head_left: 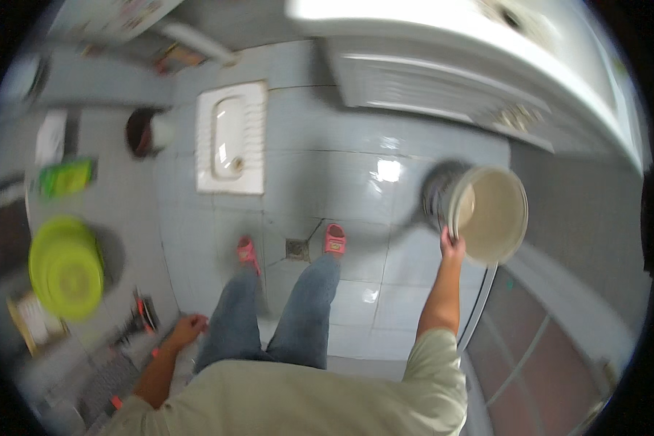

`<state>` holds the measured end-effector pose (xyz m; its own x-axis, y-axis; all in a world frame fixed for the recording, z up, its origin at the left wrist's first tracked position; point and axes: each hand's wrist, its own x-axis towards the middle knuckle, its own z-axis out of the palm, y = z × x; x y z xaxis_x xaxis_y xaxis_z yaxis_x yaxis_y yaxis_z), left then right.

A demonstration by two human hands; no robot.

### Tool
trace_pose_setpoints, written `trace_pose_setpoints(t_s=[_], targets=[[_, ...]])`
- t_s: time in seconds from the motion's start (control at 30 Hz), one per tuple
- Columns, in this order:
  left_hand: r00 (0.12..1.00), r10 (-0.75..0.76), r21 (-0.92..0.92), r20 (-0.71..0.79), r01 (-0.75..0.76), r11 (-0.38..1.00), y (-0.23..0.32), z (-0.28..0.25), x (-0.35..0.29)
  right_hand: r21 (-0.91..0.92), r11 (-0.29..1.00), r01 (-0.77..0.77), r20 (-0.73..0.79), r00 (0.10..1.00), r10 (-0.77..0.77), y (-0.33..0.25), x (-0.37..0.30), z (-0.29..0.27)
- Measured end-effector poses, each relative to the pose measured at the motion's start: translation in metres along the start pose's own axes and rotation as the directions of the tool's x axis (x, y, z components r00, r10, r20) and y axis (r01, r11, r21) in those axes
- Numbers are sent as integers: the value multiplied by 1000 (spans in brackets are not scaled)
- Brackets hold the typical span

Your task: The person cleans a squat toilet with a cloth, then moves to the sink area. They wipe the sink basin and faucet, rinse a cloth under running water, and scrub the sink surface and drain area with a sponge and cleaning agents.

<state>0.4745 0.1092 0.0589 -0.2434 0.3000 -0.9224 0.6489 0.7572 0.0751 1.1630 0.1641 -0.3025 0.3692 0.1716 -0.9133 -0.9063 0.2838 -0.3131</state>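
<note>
Currently, the right hand (453,248) is gripping a bucket (503,216) whose mouth is lying ahead and rightward, while the left hand (188,329), grip unclear, is hanging well apart.

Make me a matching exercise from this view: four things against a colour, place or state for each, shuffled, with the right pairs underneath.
Things
1. Bucket
2. Squat toilet
3. Slippers
4. Floor drain

Descriptions
A. Pink
B. Square, between the person's feet
C. White, ridged along both sides
D. Held by the right hand

Right pairs: 1-D, 2-C, 3-A, 4-B
</note>
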Motion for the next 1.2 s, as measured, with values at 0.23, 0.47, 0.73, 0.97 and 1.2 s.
trace_pose_setpoints(t_s=[0.23,0.47,0.73,0.97,1.2], targets=[[964,204,13,-173,-205,979,-83,22,-5,-377,909,-177,-48,984,172,94,-106,-61],[996,-4,-13,-88,3,1000,-160,57,20,-846,439,-301,-72,882,465,261,-202,-57],[999,-41,68,14,40,997,-199,35,30,-996,-81,-34,-81,713,697,565,-349,-16],[1000,3,-77,10,-2,997,-265,6,57,-871,-275,407,72,660,748,849,-413,-26],[999,47,-279,-14,-49,959,-296,-24,70,-943,-180,279,65,688,723,1041,-434,-53]])
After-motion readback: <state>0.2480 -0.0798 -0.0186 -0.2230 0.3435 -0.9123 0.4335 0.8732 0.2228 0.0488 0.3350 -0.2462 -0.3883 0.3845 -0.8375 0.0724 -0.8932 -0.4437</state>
